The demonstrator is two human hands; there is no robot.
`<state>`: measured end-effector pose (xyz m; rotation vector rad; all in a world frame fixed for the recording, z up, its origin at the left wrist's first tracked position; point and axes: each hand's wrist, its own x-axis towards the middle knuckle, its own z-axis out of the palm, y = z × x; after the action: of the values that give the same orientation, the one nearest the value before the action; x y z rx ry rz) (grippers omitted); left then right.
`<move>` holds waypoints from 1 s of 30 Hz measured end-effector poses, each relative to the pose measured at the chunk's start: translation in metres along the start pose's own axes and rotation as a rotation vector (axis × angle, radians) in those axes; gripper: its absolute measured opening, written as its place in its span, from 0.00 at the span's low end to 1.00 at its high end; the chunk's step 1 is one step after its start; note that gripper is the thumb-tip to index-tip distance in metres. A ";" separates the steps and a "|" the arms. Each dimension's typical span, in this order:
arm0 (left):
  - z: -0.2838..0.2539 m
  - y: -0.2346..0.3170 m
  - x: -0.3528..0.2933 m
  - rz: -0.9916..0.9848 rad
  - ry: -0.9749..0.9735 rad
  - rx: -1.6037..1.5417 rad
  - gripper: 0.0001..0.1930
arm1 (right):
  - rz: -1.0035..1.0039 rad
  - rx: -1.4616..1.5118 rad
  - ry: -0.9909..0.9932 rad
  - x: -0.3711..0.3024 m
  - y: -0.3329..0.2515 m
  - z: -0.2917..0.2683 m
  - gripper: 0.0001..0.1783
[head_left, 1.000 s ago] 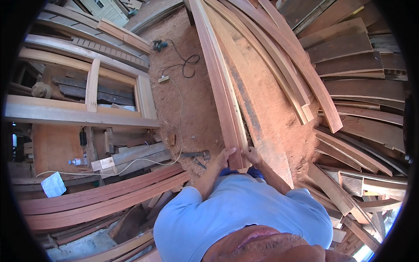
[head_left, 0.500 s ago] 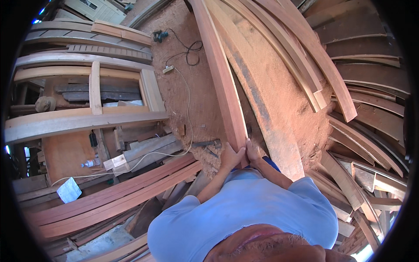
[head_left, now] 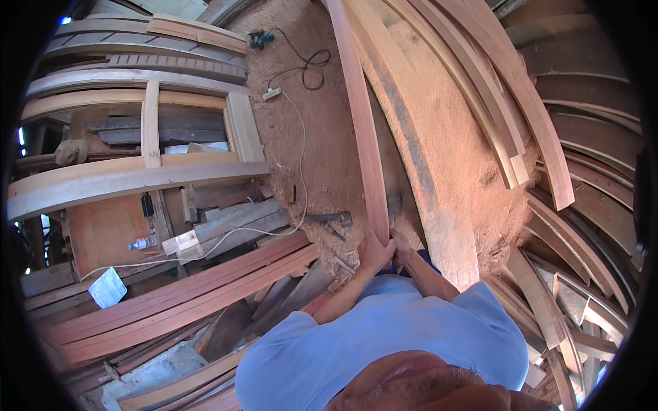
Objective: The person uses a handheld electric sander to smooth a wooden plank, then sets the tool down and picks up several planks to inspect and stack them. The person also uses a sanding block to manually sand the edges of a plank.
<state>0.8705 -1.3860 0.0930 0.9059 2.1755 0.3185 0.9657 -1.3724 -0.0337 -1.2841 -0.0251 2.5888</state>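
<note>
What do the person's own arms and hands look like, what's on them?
The shirt is plain light blue, and its short sleeves leave both forearms bare. The left hand and right hand wear no gloves. No watch or bracelet can be made out at the wrists, and no cable runs along either arm.

Soft daylight is lighting the pale blue short-sleeved shirt (head_left: 384, 325) and reddish-brown earthen ground (head_left: 332, 154); bluish-white glare is flaring at the left rim; fisheye distortion is bending the wide dark-brown wooden boards (head_left: 589, 140); blackness is swallowing the corners.
</note>
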 end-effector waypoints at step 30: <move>-0.003 0.031 -0.027 0.105 -0.617 -1.347 0.34 | -0.465 -1.037 0.330 -0.196 -0.086 0.027 0.31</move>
<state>0.8968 -1.3821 0.1244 0.2368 0.9440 1.1718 1.0765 -1.3322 0.1471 -1.6808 -1.5464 1.9014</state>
